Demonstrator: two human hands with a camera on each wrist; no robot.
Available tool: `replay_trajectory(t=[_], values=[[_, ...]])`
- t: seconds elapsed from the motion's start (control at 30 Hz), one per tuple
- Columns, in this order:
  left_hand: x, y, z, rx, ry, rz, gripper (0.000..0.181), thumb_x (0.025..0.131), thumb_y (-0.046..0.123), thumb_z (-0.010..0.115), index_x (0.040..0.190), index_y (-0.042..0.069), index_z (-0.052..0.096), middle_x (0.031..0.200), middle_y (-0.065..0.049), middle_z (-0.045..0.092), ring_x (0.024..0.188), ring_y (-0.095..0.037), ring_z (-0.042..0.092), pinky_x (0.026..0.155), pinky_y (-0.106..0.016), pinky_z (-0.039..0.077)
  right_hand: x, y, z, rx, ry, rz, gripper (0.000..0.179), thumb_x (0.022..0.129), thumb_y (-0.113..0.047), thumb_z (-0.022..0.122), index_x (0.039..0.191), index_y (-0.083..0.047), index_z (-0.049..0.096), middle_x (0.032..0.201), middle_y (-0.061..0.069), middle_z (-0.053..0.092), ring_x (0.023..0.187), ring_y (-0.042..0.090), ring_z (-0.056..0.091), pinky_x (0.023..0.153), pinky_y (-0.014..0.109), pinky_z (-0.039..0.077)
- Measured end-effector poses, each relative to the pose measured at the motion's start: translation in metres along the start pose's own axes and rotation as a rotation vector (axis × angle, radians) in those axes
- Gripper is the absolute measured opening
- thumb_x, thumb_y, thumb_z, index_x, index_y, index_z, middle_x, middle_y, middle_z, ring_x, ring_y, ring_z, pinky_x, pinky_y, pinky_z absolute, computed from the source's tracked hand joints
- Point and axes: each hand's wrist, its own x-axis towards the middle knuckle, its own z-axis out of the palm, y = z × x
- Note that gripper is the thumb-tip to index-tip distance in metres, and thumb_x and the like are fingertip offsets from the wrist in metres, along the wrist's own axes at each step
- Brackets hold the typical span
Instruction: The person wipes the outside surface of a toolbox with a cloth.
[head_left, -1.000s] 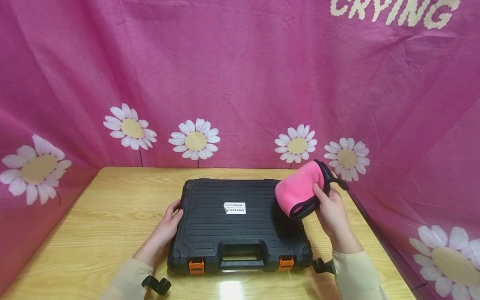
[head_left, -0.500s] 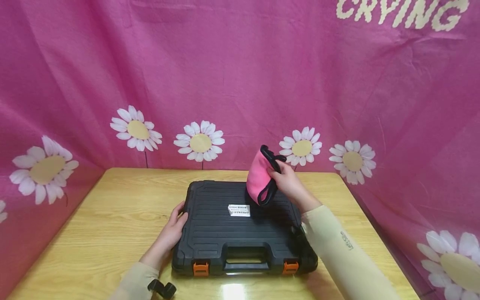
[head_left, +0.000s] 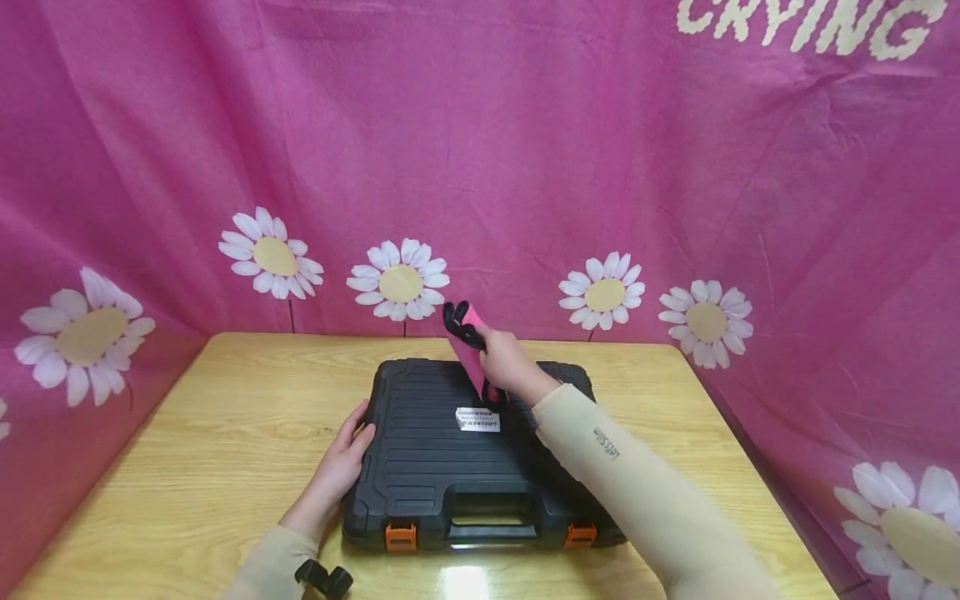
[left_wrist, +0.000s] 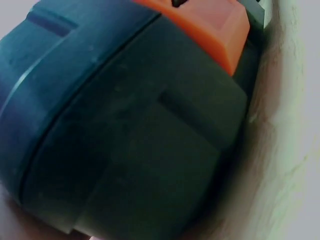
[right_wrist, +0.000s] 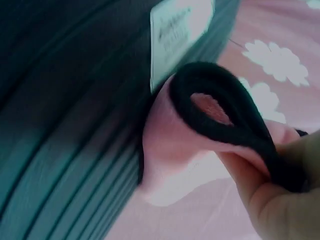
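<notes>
Under my right hand (head_left: 504, 365) lies the ribbed lid of the black tool case (head_left: 450, 467), and my fingers are curled tight round a pink cloth (head_left: 471, 354) with black edging. I pinch it at its folded end, so that the black trim loops out past my fingertips; the right wrist view shows that loop (right_wrist: 225, 107) standing open just beside my thumb. The cloth hangs down from my grip and its lower edge meets the lid right by the white label (head_left: 477, 419), which sits just nearer to me than my knuckles. My beige sleeve (head_left: 630, 492) crosses the right half of the case on its way there.

My left hand (head_left: 339, 467) rests against the left side wall of the case, fingers loosely bent along the edge with the thumb up by the top rim; it steadies rather than grasps. The left wrist view shows only that dark wall and one orange latch (left_wrist: 205, 22), up close.

The case is closed, both orange latches (head_left: 400, 537) down on the front edge on either side of the handle slot, so I cannot tell what is inside. It lies flat on the wooden table (head_left: 202, 450). Beyond my hands hangs a pink curtain (head_left: 525, 150) printed with white daisies.
</notes>
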Motion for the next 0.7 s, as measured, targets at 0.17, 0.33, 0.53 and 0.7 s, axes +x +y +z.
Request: replay_trajectory(t=[0.17,0.33,0.53,0.7], values=[[0.000,0.000,-0.001,0.012,0.014,0.006,0.060,0.113,0.024,0.037,0.166,0.009,0.013,0.172,-0.022,0.009,0.157,-0.043,0.015,0.126,-0.057,0.019,0.004,-0.020,0.024,-0.121,-0.110,-0.114,0.019,0.099,0.002,0.056,0.114,-0.003,0.068,0.105,0.014,0.074,0.091,0.025,0.065,0.095,0.040,0.057],[0.001,-0.002,0.000,0.016,0.032,0.015,0.059,0.113,0.021,0.038,0.166,0.008,0.015,0.172,-0.023,0.012,0.157,-0.042,0.016,0.127,-0.057,0.019,0.010,-0.041,0.038,-0.255,-0.130,-0.234,0.010,0.103,-0.011,0.062,0.105,-0.005,0.070,0.100,0.011,0.076,0.092,0.023,0.071,0.095,0.039,0.057],[0.001,-0.002,0.000,0.015,0.031,0.027,0.058,0.113,0.019,0.038,0.165,0.006,0.016,0.171,-0.023,0.013,0.157,-0.042,0.018,0.127,-0.056,0.019,0.013,-0.064,0.049,-0.466,-0.213,-0.278,0.015,0.103,-0.013,0.061,0.112,-0.007,0.071,0.103,0.007,0.076,0.090,0.019,0.068,0.094,0.031,0.057],[0.001,-0.001,-0.001,0.018,0.026,0.033,0.059,0.113,0.019,0.038,0.165,0.005,0.016,0.171,-0.023,0.013,0.157,-0.042,0.017,0.127,-0.056,0.017,0.012,-0.076,0.054,-0.626,-0.269,-0.307,0.019,0.104,-0.014,0.058,0.116,-0.009,0.072,0.107,0.005,0.076,0.095,0.018,0.070,0.096,0.028,0.057]])
